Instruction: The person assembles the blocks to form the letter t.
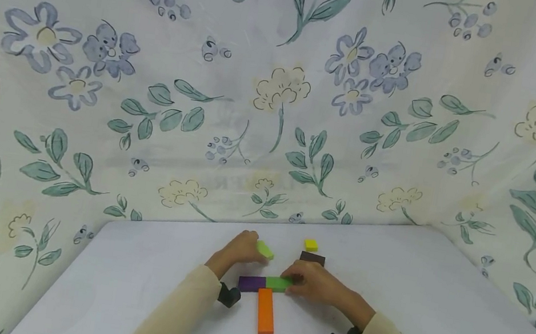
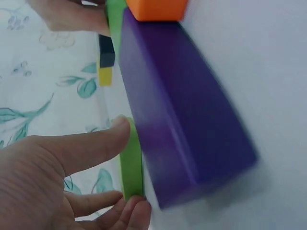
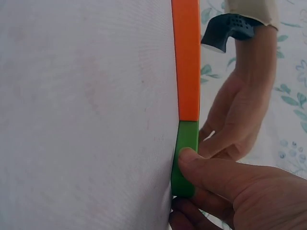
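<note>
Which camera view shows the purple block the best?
The left wrist view: the purple block appears large and close there. The head view shows it, but small; the right wrist view does not show it.

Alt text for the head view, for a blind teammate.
Left hand holds a light-green block; right hand grips a green block end to end with a purple block. An orange block lies nearer, a dark block and yellow block farther back.

Head view is facing forward-down over the table (image 1: 125, 284); wrist views are looking closely, sharing the darker green block (image 3: 188, 135).
</note>
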Motion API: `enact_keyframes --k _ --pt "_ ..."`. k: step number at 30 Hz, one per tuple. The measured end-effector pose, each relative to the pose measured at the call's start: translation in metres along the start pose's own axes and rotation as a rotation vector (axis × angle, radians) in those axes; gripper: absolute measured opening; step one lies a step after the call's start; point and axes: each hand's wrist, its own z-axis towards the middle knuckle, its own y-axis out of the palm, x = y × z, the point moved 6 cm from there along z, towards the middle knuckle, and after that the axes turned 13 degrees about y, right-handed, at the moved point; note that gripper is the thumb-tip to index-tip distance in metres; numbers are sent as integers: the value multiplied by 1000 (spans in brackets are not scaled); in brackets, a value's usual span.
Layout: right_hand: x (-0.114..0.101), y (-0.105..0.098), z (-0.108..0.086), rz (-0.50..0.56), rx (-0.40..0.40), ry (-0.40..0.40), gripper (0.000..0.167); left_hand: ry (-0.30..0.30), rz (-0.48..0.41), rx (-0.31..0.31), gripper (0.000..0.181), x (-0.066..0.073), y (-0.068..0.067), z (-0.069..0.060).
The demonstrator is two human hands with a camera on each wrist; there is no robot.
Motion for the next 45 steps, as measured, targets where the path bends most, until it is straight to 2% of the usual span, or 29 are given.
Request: enact_keyframes --k 3,9,14,19,23,30,38,45 --pt "1 1 0 -1 -3 8 29 -10 -38 -2 63 -6 0 -3" --pt "1 4 0 4 -6 11 29 1 -156 -20 69 -20 0 -9" --pt "1 6 0 2 -13 1 29 9 -250 -47 68 -33 -1 -19" --pt "2 4 0 -2 -18 25 29 51 -321 -38 67 -31 -7 -29" --pt "2 1 0 9 -20 33 30 94 -329 -37 65 -24 -9 -34" --pt "2 1 0 30 -32 24 30 92 -298 -50 64 -18 0 -41" --pt "3 -2 -2 5 -20 23 31 141 -283 -47 61 -11 3 -38" --pt "6 1 2 -1 -12 9 31 148 -282 -67 61 -11 6 -37"
